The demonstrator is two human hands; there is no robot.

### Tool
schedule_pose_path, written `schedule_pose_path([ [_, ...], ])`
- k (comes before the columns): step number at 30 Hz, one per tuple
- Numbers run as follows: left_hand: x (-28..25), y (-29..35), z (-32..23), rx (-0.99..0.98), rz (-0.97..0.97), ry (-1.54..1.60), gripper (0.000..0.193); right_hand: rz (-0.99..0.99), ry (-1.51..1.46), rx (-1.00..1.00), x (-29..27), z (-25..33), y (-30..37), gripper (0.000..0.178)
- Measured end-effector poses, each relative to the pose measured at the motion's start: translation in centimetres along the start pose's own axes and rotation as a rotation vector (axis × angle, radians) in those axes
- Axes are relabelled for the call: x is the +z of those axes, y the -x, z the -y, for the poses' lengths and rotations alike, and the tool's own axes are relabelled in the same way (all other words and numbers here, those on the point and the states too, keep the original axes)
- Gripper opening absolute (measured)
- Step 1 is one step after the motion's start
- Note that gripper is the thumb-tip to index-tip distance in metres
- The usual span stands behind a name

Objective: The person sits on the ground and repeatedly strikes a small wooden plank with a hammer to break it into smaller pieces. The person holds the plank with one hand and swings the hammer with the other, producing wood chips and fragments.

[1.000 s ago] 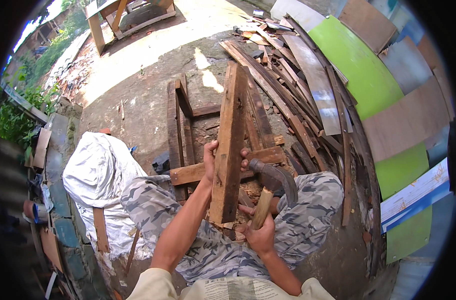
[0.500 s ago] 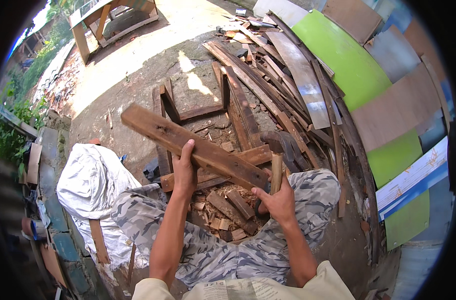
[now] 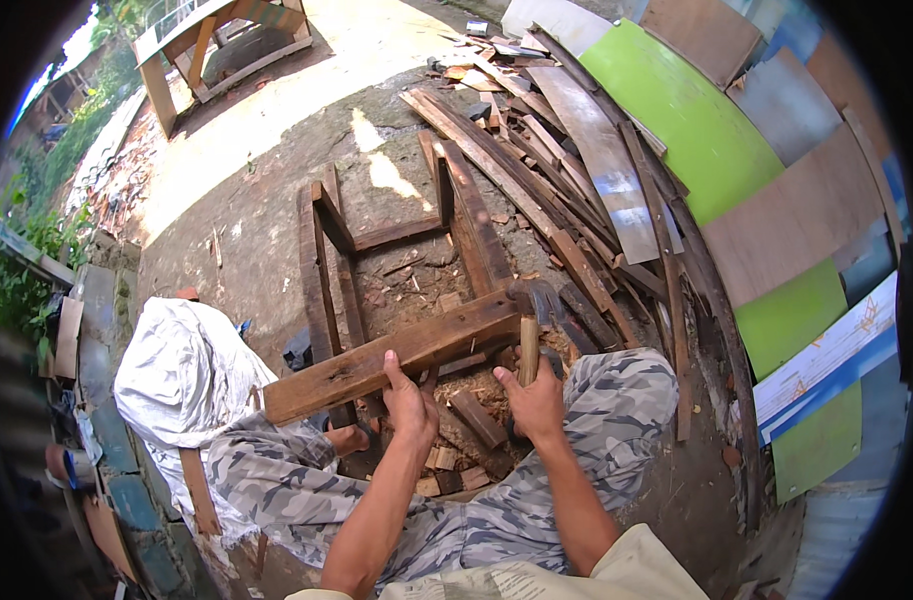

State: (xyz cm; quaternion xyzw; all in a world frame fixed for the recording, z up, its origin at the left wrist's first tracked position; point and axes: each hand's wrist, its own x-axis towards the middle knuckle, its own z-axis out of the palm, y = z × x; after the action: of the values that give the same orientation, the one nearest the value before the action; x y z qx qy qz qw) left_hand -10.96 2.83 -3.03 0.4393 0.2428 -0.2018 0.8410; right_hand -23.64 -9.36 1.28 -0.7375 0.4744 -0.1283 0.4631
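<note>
Head: plank [image 3: 422, 342] in left hand [image 3: 410, 408]

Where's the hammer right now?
In the head view, the hammer is a bit right of the middle, held in the person's right hand, with its head by the right end of the wooden plank.

Sunlit ground [image 3: 287, 95] glaring, foreground shaded, fisheye-bent edges, far left perhaps soft

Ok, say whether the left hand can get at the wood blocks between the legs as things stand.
Probably not: the left hand has its grip on the plank. Otherwise, the way down to the wood blocks looks free.
</note>
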Motion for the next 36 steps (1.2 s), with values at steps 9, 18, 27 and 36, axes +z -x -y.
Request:
schedule_pose_path([
  [9, -2.7, 1.2, 2.5, -0.251, 0.053, -0.060, 0.073, -0.051, -0.084, -0.014, 1.4, 0.8, -1.3, 0.048],
  [18, -2.6, -0.5, 1.4, -0.305, 0.279, -0.366, 0.081, -0.127, -0.142, -0.073, 3.2, -0.5, -2.2, 0.044],
  [27, -0.5, 1.9, -3.2, 0.181, 0.426, -1.339, 0.051, -0.042, 0.013, 0.013, 4.1, -1.6, -2.4, 0.045],
  [36, 0.1, -5.4, -6.8, 1.019, 0.817, -2.125, 0.094, -0.030, -0.026, -0.125, 0.1, -2.0, 2.7, 0.042],
])
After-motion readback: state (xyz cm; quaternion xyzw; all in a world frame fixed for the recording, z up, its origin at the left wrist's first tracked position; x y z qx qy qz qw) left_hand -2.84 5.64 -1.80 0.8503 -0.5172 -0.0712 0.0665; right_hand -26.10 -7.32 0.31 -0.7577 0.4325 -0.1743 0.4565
